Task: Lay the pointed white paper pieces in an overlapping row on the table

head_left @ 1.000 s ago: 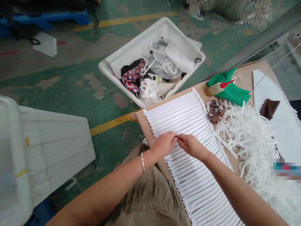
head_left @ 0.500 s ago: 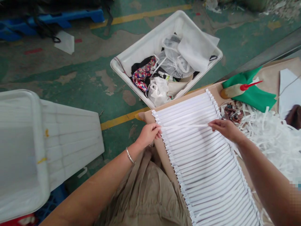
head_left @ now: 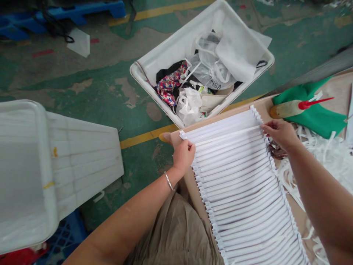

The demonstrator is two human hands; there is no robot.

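Note:
A row of parallel white strips (head_left: 237, 180) lies across a brown board (head_left: 264, 105), their notched ends forming two ragged edges. My left hand (head_left: 183, 156) pinches the end of one white strip (head_left: 220, 134) at the far left edge of the row. My right hand (head_left: 280, 134) holds the same strip's other end at the right edge. Beyond my right hand, a glue bottle with a red nozzle (head_left: 289, 108) rests on green fabric (head_left: 317, 117). Loose white shreds (head_left: 328, 158) lie below that, with a brown scrap (head_left: 274, 151) partly hidden by my right hand.
A white tub (head_left: 162, 62) of plastic bags and cloth stands on the green-painted floor beyond the board. A white bin (head_left: 24, 173) and white stacked panel sit at left, above a blue crate (head_left: 66, 235). Beige clothing (head_left: 173, 235) covers my lap.
My hands have moved apart from the middle of the row to its two edges, and a strip now lies stretched across the top. The view has shifted, bringing the tub nearer.

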